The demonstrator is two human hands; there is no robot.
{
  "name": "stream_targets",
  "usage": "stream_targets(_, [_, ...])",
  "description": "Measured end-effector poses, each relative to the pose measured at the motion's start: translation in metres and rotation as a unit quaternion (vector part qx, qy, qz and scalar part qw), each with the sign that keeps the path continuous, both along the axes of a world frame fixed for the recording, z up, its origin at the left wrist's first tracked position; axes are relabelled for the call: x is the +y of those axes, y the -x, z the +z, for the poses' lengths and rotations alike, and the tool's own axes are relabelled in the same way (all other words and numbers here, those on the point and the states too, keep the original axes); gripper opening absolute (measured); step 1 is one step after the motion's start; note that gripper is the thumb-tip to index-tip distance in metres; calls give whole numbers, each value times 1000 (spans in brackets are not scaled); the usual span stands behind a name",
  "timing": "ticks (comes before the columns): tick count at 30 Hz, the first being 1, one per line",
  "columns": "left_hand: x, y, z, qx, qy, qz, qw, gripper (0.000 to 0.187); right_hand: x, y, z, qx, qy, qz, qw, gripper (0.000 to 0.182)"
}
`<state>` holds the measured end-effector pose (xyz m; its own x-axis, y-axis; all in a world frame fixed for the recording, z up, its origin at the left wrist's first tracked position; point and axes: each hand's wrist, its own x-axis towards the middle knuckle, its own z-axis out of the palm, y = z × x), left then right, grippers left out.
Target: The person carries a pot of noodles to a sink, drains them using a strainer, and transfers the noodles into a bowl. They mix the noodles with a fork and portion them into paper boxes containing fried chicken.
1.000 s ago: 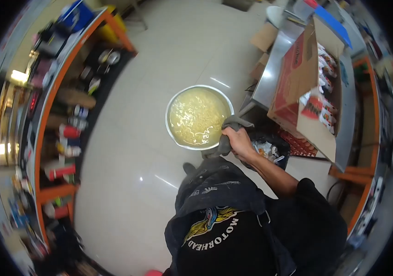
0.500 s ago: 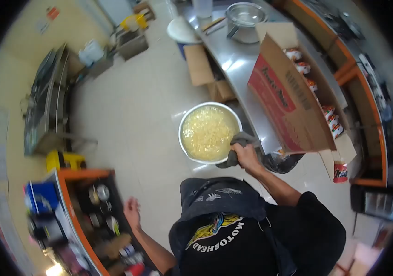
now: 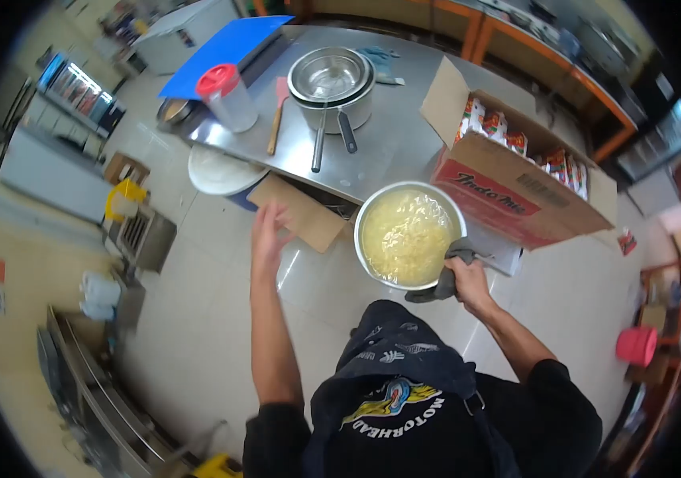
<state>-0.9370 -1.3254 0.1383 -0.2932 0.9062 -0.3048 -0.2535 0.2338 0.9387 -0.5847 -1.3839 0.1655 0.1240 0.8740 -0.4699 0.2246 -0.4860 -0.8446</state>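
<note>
My right hand (image 3: 465, 283) grips a grey cloth (image 3: 441, 279) wrapped round the rim of a round metal pot (image 3: 409, 235) full of yellow noodles in broth. I hold the pot in the air over the floor, just in front of a steel table (image 3: 404, 143). My left hand (image 3: 268, 231) is raised with fingers spread, holding nothing, left of the pot and above a flat piece of cardboard (image 3: 302, 211).
On the steel table stand an open noodle carton (image 3: 508, 187), stacked metal pans (image 3: 331, 84), a wooden spatula (image 3: 276, 115), a red-lidded jar (image 3: 227, 97) and a blue board (image 3: 225, 46). A white bucket lid (image 3: 221, 171) sits below the table's edge. A red stool (image 3: 637, 345) is at right.
I have turned round with the pot: the shelves swung out of view and the steel table came in front. My left hand rose from beside me up to pot height.
</note>
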Motion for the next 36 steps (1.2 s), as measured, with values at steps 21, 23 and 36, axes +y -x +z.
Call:
stream_targets(21, [202, 108, 40, 2, 76, -292, 954, 17, 102, 155, -119, -30, -54, -363, 930, 39])
stream_targets(23, [204, 128, 47, 20, 54, -284, 957, 17, 108, 160, -120, -44, -85, -394, 914, 42])
stream_targets(36, [235, 166, 58, -45, -40, -338, 939, 22, 106, 203, -85, -38, 97, -463, 880, 79])
